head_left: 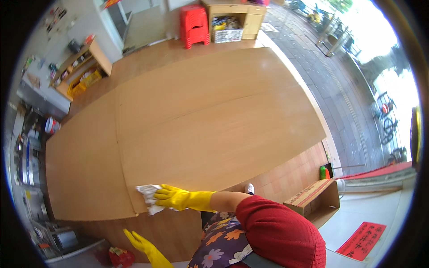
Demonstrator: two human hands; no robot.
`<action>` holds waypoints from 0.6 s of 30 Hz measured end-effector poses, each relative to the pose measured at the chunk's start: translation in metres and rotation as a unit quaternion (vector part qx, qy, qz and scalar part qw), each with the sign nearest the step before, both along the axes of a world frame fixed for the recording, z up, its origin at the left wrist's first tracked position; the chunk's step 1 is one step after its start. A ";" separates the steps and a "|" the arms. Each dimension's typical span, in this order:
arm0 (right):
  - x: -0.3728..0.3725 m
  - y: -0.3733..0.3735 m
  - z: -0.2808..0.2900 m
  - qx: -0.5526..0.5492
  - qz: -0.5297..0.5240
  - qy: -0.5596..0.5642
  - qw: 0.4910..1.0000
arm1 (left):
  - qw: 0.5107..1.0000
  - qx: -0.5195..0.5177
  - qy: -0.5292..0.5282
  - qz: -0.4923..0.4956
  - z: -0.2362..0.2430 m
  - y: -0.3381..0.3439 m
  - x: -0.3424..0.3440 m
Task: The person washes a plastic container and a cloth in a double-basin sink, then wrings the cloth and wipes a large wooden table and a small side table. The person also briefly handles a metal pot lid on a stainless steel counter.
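My right hand [172, 197], in a yellow rubber glove, presses a crumpled white cloth [149, 196] onto the near edge of a long light-wood table [201, 116]. Its fingers close over the cloth, and the red-sleeved arm reaches in from the lower right. My left hand [139, 243], also in a yellow glove, hangs below the table's edge at the lower left. Its fingers are apart and it holds nothing. A small red packet [121, 257] lies just below it.
A stack of red plastic stools [194, 24] and a wooden cabinet [243, 15] stand beyond the far end. A low wooden shelf [82, 62] with clutter is at the left. An open cardboard box [318, 199] and a green bottle [322, 172] sit on the floor at the right.
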State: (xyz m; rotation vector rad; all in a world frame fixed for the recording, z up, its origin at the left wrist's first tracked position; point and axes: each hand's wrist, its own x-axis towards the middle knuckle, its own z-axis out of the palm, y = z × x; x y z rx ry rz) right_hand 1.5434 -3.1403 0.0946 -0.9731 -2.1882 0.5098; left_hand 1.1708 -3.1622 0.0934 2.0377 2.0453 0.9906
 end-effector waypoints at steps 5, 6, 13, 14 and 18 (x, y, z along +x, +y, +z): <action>0.192 -0.123 -0.023 -0.028 -0.098 0.298 0.949 | 0.995 -0.091 0.028 -0.018 -0.007 -0.130 0.068; 0.235 -0.149 -0.015 -0.076 -0.093 0.468 0.875 | 0.993 -0.108 0.024 -0.038 -0.010 -0.145 0.100; 0.531 -0.368 0.033 -0.163 -0.665 -0.111 0.720 | 0.909 -0.090 -0.057 -0.403 0.025 -0.151 0.334; 0.549 -0.388 0.027 -0.064 -0.692 -0.124 0.709 | 0.897 -0.077 -0.054 -0.431 0.034 -0.145 0.357; 0.580 -0.414 -0.005 0.047 -0.769 -0.176 0.613 | 0.877 -0.148 -0.184 -0.419 0.056 -0.129 0.423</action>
